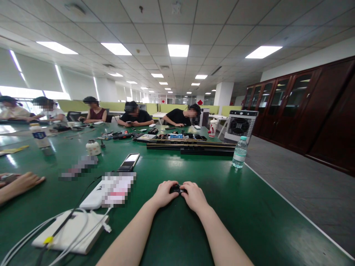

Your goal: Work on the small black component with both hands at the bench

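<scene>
My left hand (164, 193) and my right hand (194, 195) rest together on the green table (194, 229) in front of me. Both are closed around a small black object (176, 189) held between them; most of it is hidden by my fingers. A smartphone (129, 161) lies face up a little further away to the left. White flat devices with white cables (72, 231) lie at my near left.
A clear water bottle (239, 152) stands near the table's right edge. Long black rails (194, 147) and small parts lie further back. A white cup (93, 147) and a bottle (39, 135) stand to the left. Another person's hand (22, 183) rests at far left. Several people sit at the far end.
</scene>
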`<state>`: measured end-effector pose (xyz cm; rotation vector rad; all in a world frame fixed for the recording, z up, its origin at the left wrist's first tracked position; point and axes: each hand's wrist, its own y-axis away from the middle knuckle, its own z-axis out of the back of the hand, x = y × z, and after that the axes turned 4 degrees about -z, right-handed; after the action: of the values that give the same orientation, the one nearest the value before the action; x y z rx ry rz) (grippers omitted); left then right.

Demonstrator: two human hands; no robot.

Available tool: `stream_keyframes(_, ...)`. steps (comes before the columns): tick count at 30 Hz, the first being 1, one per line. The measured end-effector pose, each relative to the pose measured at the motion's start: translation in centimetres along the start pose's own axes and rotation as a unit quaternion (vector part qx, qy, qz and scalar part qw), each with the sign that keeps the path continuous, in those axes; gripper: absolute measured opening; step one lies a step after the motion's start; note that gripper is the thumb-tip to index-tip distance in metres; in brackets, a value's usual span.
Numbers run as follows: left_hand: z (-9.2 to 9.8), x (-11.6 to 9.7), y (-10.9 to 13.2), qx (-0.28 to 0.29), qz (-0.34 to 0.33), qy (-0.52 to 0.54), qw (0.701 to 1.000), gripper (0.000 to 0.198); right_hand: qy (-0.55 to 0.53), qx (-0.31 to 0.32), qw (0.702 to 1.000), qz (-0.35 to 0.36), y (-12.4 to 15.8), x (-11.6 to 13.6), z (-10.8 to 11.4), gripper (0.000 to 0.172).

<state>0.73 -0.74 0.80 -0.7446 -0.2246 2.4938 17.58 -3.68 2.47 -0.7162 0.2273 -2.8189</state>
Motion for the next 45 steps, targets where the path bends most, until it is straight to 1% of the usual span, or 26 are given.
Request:
stream_keyframes(3, -0.1, 0.0, 0.0, -0.002, -0.004, -0.004, 1.0, 0.042, -0.059, -0.003, 0.998, -0.007, -0.1, -0.7, -0.3, 0.025)
stream_keyframes(5, 0.0, 0.0, 0.0, 0.0, -0.005, -0.006, 1.0, 0.042, -0.108, 0.003, 0.994, 0.006, -0.3, -1.3, -0.5, 0.034)
stream_keyframes(7, 0.0, 0.0, 0.1, 0.003, -0.006, -0.007, 1.0, 0.043, -0.164, -0.003, 0.986, -0.005, -0.4, -1.9, -0.6, 0.041)
stream_keyframes(9, 0.0, 0.0, 0.1, 0.005, -0.006, -0.005, 1.0, 0.043, -0.205, -0.007, 0.979, -0.021, -0.5, -2.2, -0.7, 0.046)
stream_keyframes(13, -0.1, 0.2, 0.1, 0.008, 0.004, 0.001, 1.0, 0.049, -0.236, 0.001, 0.971, -0.031, -0.6, -2.4, -0.7, 0.043)
stream_keyframes(16, -0.2, 0.2, 0.0, 0.01, 0.014, 0.004, 1.0, 0.056, -0.232, 0.004, 0.972, -0.037, -0.7, -2.4, -0.7, 0.039)
stream_keyframes(18, -0.1, 0.1, 0.0, 0.012, 0.019, 0.007, 1.0, 0.056, -0.23, 0.004, 0.972, -0.041, -0.7, -2.4, -0.7, 0.039)
stream_keyframes(25, 0.0, 0.2, 0.0, 0.012, 0.013, 0.016, 1.0, 0.044, -0.21, -0.001, 0.977, -0.036, -0.5, -2.0, -0.4, 0.037)
stream_keyframes(29, -0.1, 0.3, 0.0, 0.008, -0.004, 0.01, 1.0, 0.039, -0.168, -0.013, 0.985, -0.018, -0.3, -1.5, -0.2, 0.032)
stream_keyframes(35, 0.2, -0.2, 0.2, 0.012, -0.009, 0.011, 1.0, 0.048, -0.113, -0.013, 0.993, 0.005, 0.0, -0.8, -0.1, 0.022)
stream_keyframes(40, 0.6, -0.7, 0.2, 0.018, -0.001, 0.001, 1.0, 0.042, -0.085, -0.006, 0.996, 0.003, 0.1, -0.7, 0.1, 0.022)
stream_keyframes(45, 0.7, -0.8, 0.2, 0.017, -0.009, 0.007, 1.0, 0.045, -0.076, 0.001, 0.997, -0.002, 0.1, -0.8, 0.2, 0.02)
